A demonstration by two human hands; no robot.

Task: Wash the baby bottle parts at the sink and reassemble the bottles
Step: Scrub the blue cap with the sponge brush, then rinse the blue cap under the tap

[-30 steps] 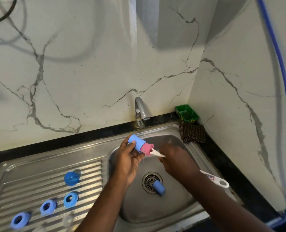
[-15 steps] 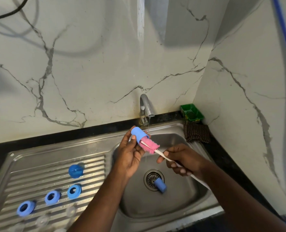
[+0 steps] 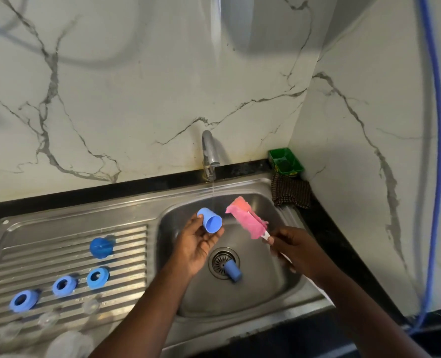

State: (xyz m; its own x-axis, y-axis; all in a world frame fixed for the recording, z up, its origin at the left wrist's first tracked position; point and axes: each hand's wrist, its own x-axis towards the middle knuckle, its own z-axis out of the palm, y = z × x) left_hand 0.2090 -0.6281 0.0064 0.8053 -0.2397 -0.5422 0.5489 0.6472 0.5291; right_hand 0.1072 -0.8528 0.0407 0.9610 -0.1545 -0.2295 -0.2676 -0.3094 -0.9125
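Note:
My left hand holds a blue bottle cap over the sink basin, its open end facing right. My right hand grips the white handle of a bottle brush with a pink sponge head, which is out of the cap and just right of it. A thin stream of water falls from the tap between cap and sponge. Another blue cap lies by the drain. On the drainboard sit a blue cap, three blue collar rings and clear teats.
A green tray and a dark checked cloth sit in the back right corner. A blue hose hangs down the right wall. A clear bottle lies at the bottom left edge. Marble walls close the back and right.
The sponge head was inside the cap a second ago; my right hand pulled it out to the right. My left hand turned the cap's open end toward the brush.

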